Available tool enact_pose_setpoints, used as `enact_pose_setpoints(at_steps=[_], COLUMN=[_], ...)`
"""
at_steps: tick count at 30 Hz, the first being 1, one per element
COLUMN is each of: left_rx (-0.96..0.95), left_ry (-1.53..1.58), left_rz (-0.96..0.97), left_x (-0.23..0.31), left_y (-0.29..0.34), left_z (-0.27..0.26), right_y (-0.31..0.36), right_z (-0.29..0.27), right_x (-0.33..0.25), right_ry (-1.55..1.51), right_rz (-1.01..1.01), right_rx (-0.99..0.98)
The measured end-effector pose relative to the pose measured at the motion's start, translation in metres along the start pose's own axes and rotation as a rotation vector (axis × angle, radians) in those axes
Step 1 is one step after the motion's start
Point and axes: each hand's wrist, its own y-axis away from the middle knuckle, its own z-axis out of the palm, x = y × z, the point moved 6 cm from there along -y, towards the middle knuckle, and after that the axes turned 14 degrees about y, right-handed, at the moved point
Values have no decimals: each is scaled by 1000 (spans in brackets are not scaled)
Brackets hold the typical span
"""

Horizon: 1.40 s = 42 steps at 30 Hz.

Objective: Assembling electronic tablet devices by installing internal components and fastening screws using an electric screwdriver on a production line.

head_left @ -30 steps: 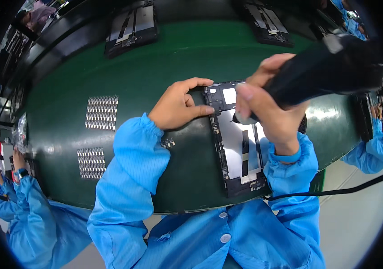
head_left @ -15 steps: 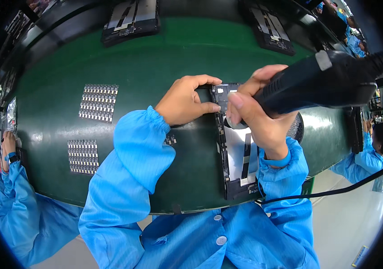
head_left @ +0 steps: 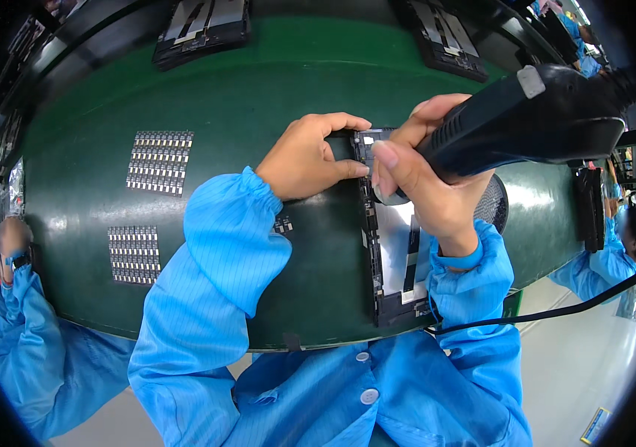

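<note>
Green worktable [head_left: 318,97] across most of frame. Blue sleeves [head_left: 221,246] over its near edge. Black handheld tool [head_left: 519,119] upper right of centre, gripped by curled fingers of right hand [head_left: 448,197], slanting over slim dark device [head_left: 388,253]. Device lying flat right of centre, blocked from above by hand and tool. Left hand [head_left: 299,164] at centre: thumb and forefinger spread apart, tips against device's left edge and upper-left corner. Similar device [head_left: 202,33] at upper left, second similar device [head_left: 448,45] at upper right. Black cable [head_left: 556,316] from right rim to right sleeve. Upper board panel [head_left: 160,162] and lower board panel [head_left: 134,255] left of centre. Dark mesh disc [head_left: 493,201] beside right wrist. Small board piece [head_left: 283,224] against left sleeve.

Hard to make out: device's right side, under hand and sleeve; similar devices, cut off or dim near top; co-worker's hand [head_left: 14,237] at far left, blurred; mesh disc, half covered; tool's working tip, behind right fingers, contact with device impossible to tell.
</note>
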Motion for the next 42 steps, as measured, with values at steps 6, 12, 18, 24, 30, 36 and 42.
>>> enact_pose_setpoints(at_steps=[6, 12, 18, 24, 30, 36, 42], left_rx=[6, 12, 47, 122, -156, -98, -75], left_ry=[1, 32, 70, -651, -733, -864, -832], left_rz=[11, -25, -98, 542, 497, 452, 450], left_x=[1, 6, 7, 64, 63, 45, 48], left_y=[1, 2, 10, 82, 122, 125, 121], left_z=[-1, -1, -3, 60, 170, 158, 157], right_y=[0, 1, 4, -2, -16, -6, -10], right_z=[2, 5, 17, -21, -55, -77, -60], right_x=[-2, -5, -13, -11, -28, -34, -22], right_ry=[18, 52, 85, 52, -190, -215, -197], right_rz=[-24, -21, -194, -44, -154, -169, -82], right_rx=[-19, -40, -144, 95, 255, 307, 246])
